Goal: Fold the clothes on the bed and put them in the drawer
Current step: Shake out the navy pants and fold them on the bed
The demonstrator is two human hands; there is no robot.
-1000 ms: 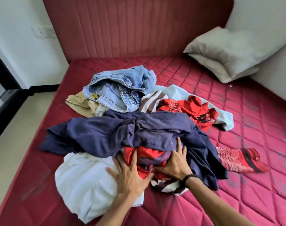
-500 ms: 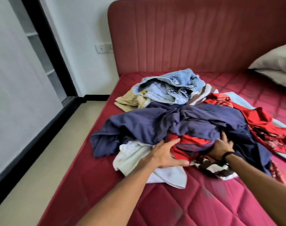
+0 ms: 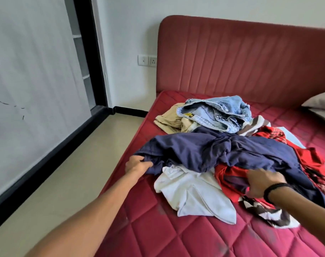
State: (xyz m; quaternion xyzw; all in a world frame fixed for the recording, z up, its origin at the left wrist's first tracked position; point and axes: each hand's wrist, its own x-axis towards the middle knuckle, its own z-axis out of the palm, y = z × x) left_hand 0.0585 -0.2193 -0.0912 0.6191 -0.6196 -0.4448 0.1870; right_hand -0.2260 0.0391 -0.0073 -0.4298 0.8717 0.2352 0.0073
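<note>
Navy cloth, a shirt (image 3: 223,153), lies across the top of the unfolded pile on the bed (image 3: 176,234). The left hand (image 3: 137,165) pinches its edge at the pile's 9 o'clock side, fingers curled into the fabric. The right hand (image 3: 263,184) rests at 4 o'clock on a red garment (image 3: 230,175); its grip is blurred, so I cannot tell whether it holds anything. The step looks like picking the first piece. Next, the shirt needs lifting clear of the white shirt (image 3: 193,197) beneath and spreading flat. No drawer is visible.
</note>
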